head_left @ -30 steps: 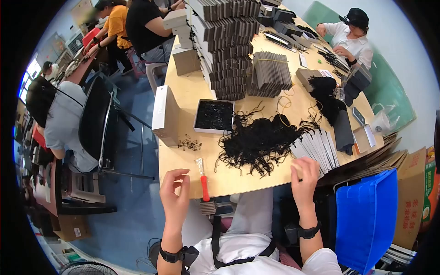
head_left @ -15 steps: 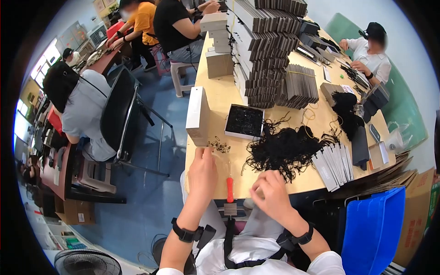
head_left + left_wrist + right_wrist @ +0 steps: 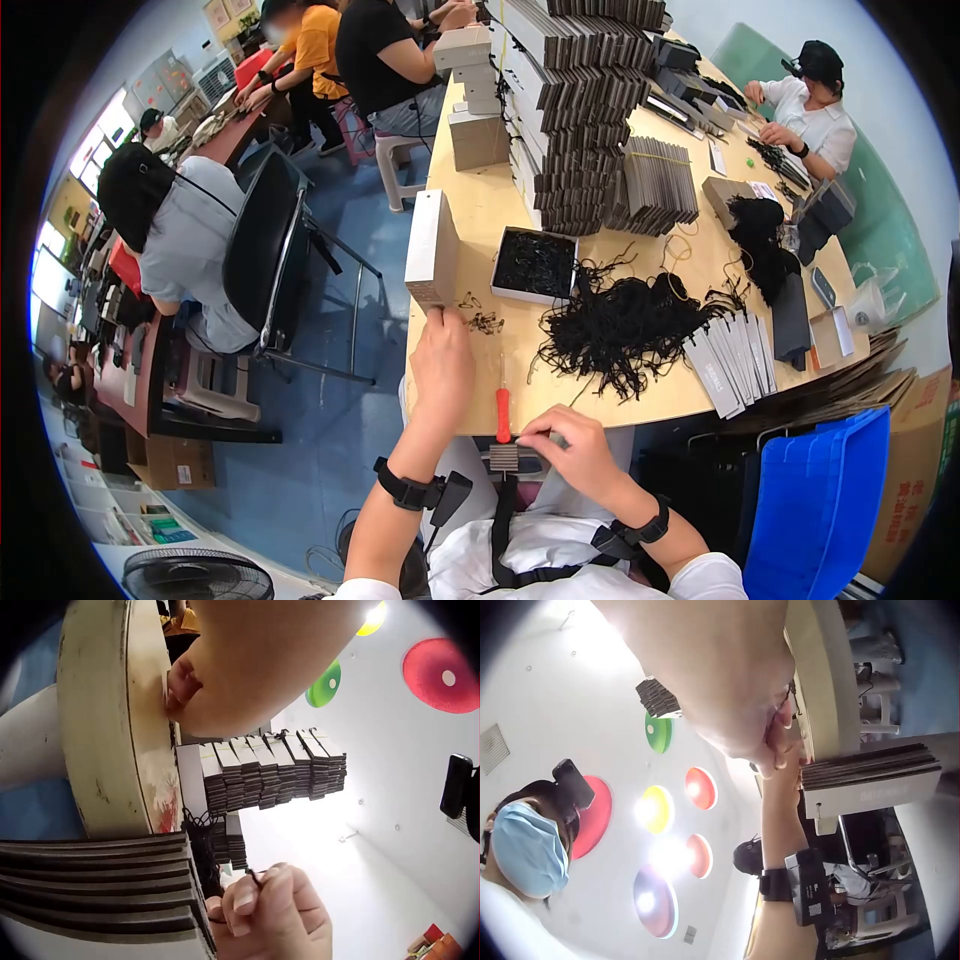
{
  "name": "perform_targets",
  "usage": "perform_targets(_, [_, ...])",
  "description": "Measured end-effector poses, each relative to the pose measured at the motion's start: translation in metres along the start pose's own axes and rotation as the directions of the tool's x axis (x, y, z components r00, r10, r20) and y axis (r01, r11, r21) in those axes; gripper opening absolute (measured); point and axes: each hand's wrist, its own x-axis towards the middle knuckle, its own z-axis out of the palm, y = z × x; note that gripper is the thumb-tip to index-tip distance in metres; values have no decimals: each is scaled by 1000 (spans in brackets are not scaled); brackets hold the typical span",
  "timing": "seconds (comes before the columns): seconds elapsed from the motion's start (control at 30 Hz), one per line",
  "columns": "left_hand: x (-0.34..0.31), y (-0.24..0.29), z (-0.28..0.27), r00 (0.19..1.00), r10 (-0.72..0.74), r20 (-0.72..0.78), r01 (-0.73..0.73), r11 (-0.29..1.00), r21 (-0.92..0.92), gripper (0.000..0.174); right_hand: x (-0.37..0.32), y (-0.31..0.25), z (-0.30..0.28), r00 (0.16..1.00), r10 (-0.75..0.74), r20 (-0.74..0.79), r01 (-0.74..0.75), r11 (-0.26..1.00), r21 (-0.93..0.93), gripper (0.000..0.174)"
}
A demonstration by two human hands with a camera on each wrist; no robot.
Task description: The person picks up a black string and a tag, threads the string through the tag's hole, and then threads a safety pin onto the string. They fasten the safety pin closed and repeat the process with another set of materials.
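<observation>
My left hand (image 3: 442, 368) reaches to the tabletop beside a small pile of dark clips (image 3: 485, 320), just in front of an upright pale box (image 3: 430, 245). Its fingers bend down at the table in the left wrist view; whether they hold a clip is hidden. Over the table's front edge, my right hand (image 3: 575, 450) pinches a thin black cord (image 3: 256, 879) between thumb and fingers. Close to its left is a small stack of grey cards (image 3: 504, 457), below the red handle (image 3: 503, 415) of a tool lying on the table.
A tangle of black cords (image 3: 625, 325), a box of black pieces (image 3: 535, 265) and fanned pale cards (image 3: 730, 365) lie on the table (image 3: 470, 395). Tall card stacks (image 3: 580, 120) rise behind. A blue bin (image 3: 820, 500) stands at the right; a person (image 3: 815, 110) sits across.
The head view has shifted left. My left hand has moved forward to the clips, and its spread fingers have drawn together. My right hand has come inward and down to the card stack.
</observation>
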Motion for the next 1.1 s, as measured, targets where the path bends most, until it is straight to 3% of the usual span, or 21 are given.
perform_targets(0.07, [-3,1,-5,1000,29,-10,-29,999,25,15,2,1,-4,981,188,-42,-182,975,127,12])
perform_targets(0.17, [-12,4,-17,998,23,51,-23,1000,-4,13,4,1,-5,965,206,-160,-173,965,198,13])
perform_targets(0.27, [-26,6,-21,999,33,32,-28,988,-149,8,14,-3,-5,954,220,-204,-182,965,187,11])
perform_targets(0.33, [-35,9,-18,997,-19,76,50,898,-437,9,20,1,1,944,212,-252,-166,967,193,11])
perform_targets(0.47, [-47,18,-12,997,71,0,-63,886,-459,10,40,22,26,925,191,-329,-136,974,181,16])
perform_targets(0.7, [-50,14,-13,999,24,-33,-37,846,-532,10,49,20,33,931,179,-319,-139,980,144,17])
perform_targets(0.87, [-53,17,-18,993,-102,60,116,747,-655,13,50,20,34,940,164,-299,-129,983,131,17])
perform_targets(1.1, [-57,19,-17,990,-130,54,132,718,-683,13,49,14,33,943,185,-275,-148,978,149,17])
